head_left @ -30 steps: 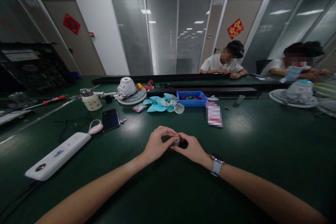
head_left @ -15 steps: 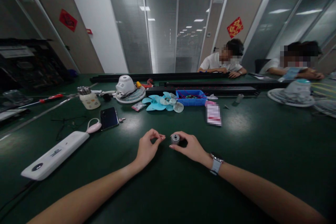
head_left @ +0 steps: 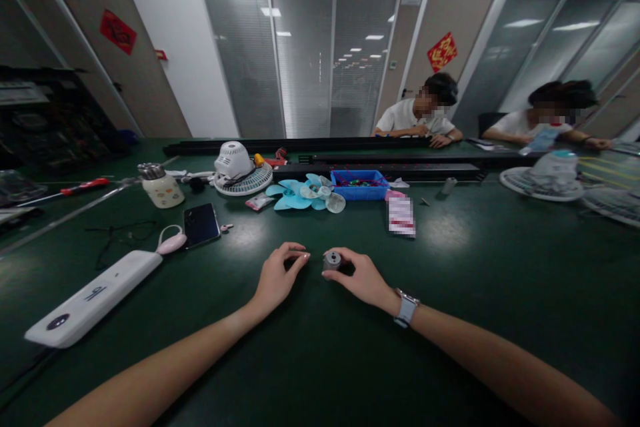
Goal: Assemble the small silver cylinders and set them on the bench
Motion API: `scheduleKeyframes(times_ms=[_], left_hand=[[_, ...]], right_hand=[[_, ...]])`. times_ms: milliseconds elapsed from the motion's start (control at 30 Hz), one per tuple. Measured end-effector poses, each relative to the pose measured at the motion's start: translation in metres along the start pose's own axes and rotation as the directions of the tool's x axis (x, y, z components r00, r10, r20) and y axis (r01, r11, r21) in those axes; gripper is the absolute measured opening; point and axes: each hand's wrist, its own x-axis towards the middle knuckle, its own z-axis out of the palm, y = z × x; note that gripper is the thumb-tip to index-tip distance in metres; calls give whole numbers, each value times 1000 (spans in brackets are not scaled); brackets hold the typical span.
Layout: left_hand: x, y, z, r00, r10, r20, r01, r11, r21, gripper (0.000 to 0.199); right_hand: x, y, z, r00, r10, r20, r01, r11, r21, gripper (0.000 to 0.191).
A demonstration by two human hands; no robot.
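Observation:
In the head view, my right hand (head_left: pixel 363 277) curls its thumb and fingers around a small grey metal cylinder (head_left: pixel 332 263) that looks like a small motor. Its round top end, with dark holes, faces up. Just left of it, my left hand (head_left: pixel 277 273) has its thumb and index fingertips close together in a pinch. Anything between those fingertips is too small to make out. A narrow gap separates the left fingertips from the cylinder. Both hands are low over the dark green table (head_left: pixel 320 347).
Beyond my hands lie blue fan blades (head_left: pixel 290 195), a white fan head (head_left: pixel 234 161), a blue bin (head_left: pixel 360 185) of parts and a pink-white packet (head_left: pixel 401 215). To the left are a phone (head_left: pixel 201 224), white power strip (head_left: pixel 95 297) and cup (head_left: pixel 163 188). Two people sit opposite.
The view has shifted slightly, so the table items appear further left. My left thumb and finger have altered their pinch a little. My right hand keeps its hold on the cylinder.

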Motion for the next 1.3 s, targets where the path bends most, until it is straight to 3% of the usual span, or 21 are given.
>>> scheduleKeyframes(times_ms=[100, 200, 333, 433, 533, 633, 800, 867, 1000, 1067, 1133, 1200, 1233, 1300], left_hand=[[0, 2, -1, 997, -58, -43, 56, 998, -33, 26], [0, 4, -1, 994, -87, -67, 85, 996, -32, 28], [1, 4, 0, 994, -92, -54, 91, 995, -30, 28], [2, 2, 1, 993, -103, -53, 101, 994, -49, 27], [2, -1, 0, 991, -111, -68, 106, 992, -69, 28], [2, -5, 0, 992, -103, -75, 97, 992, -86, 28], [2, -7, 1, 991, -106, -87, 97, 990, -107, 28], [2, -7, 1, 990, -111, -92, 100, 988, -118, 28], [3, -10, 2, 982, -132, -138, 109, 980, -164, 26], [4, -12, 3, 975, -142, -173, 110, 977, -183, 24], [4, -14, 3, 968, -146, -204, 107, 975, -194, 23], [4, -14, 4, 963, -150, -223, 106, 975, -197, 22], [4, -14, 3, 962, -151, -227, 107, 975, -197, 22], [4, -13, 3, 962, -148, -228, 103, 975, -197, 22]], right_hand=[[-2, 9, -25, 988, 10, -155, -14, 1000, -24, 40], [-11, 36, -73, 931, 11, -364, -68, 987, -144, 45], [-35, 92, -149, 771, 91, -630, -352, 886, -303, 52], [-51, 130, -193, 660, 141, -738, -529, 784, -324, 52], [-60, 151, -218, 568, 191, -801, -639, 716, -282, 47], [-63, 162, -226, 527, 241, -815, -688, 684, -243, 44], [-65, 170, -225, 548, 308, -778, -700, 677, -226, 46], [-64, 164, -222, 544, 279, -791, -693, 681, -236, 52], [-50, 121, -199, 560, -92, -824, -592, 652, -474, 68], [-37, 88, -172, 638, -228, -736, -442, 674, -592, 59], [-24, 57, -134, 799, -264, -540, -178, 754, -633, 44], [-13, 31, -92, 937, -192, -293, 6, 845, -534, 37], [-8, 21, -72, 975, -143, -171, 48, 884, -465, 36], [1, 8, -38, 997, -70, 22, 74, 928, -364, 38]])
